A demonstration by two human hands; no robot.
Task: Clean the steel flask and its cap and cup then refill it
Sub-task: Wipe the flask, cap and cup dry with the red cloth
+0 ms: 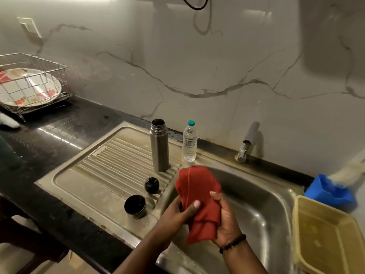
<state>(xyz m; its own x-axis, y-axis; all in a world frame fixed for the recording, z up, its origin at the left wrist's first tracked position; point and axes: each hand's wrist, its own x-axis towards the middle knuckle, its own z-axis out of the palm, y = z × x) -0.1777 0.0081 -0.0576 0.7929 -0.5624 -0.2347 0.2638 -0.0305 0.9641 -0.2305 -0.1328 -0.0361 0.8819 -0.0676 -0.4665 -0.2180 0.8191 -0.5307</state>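
The steel flask (159,145) stands upright with its mouth uncovered on the ribbed drainboard. In front of it lie a black round cap (151,185) and a black cup (135,206), mouth up. A clear plastic water bottle (189,143) with a teal lid stands to the right of the flask. Over the sink bowl's left edge, my left hand (178,212) and my right hand (225,220) both grip a red cloth (199,198). A small dark thing shows under the cloth by my left hand; I cannot tell what it is.
The steel sink (262,204) has a tap (247,143) at its back rim. A yellow tub (327,238) and a blue container (329,191) sit at the right. A wire dish rack (29,86) with plates stands far left on the black counter (39,155).
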